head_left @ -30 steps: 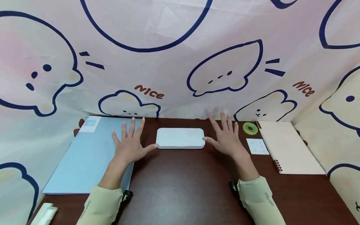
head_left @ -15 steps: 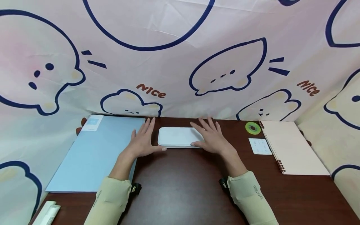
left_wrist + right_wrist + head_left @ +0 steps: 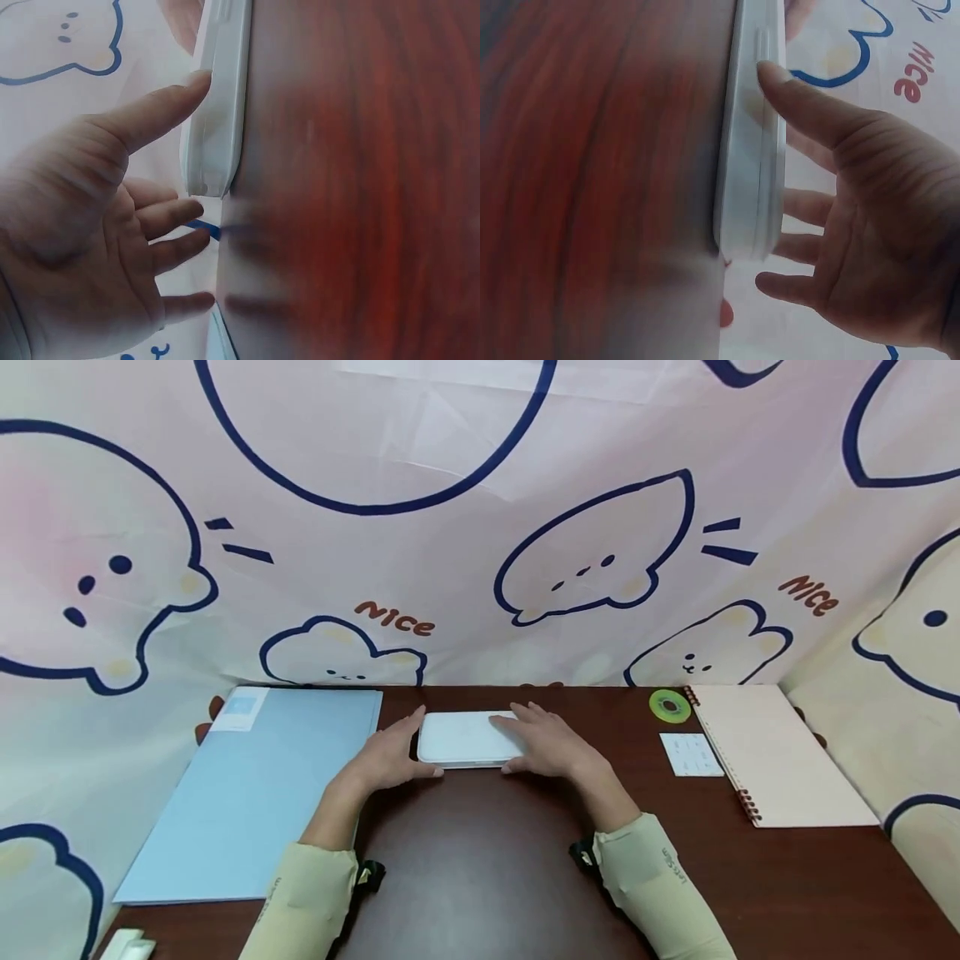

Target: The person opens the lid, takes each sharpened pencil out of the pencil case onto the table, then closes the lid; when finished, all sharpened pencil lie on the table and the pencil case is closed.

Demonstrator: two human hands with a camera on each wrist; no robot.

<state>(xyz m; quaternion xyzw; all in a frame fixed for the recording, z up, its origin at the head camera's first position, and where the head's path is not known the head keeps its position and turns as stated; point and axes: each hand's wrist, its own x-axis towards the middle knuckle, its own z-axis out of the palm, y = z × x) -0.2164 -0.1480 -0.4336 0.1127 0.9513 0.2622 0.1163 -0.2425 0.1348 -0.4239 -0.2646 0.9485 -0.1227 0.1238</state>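
The white case (image 3: 461, 737) lies flat on the dark wooden table (image 3: 480, 868) between two hands with spread fingers: the left hand (image 3: 388, 756) has its thumb before the front edge, the right hand (image 3: 553, 745) extends over the right end. Beyond lie a light-blue folder (image 3: 247, 802) leftward, and rightward a green disc (image 3: 670, 717), a white card (image 3: 691, 754) and a spiral-bound notebook (image 3: 783, 756).

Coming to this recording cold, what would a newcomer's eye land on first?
Probably the backdrop, whose navy-outlined cartoons fill the head view's upper part. Next, the white case near the table's far edge, the left hand at its left end, the right hand over its right. The blue folder stands out at left.
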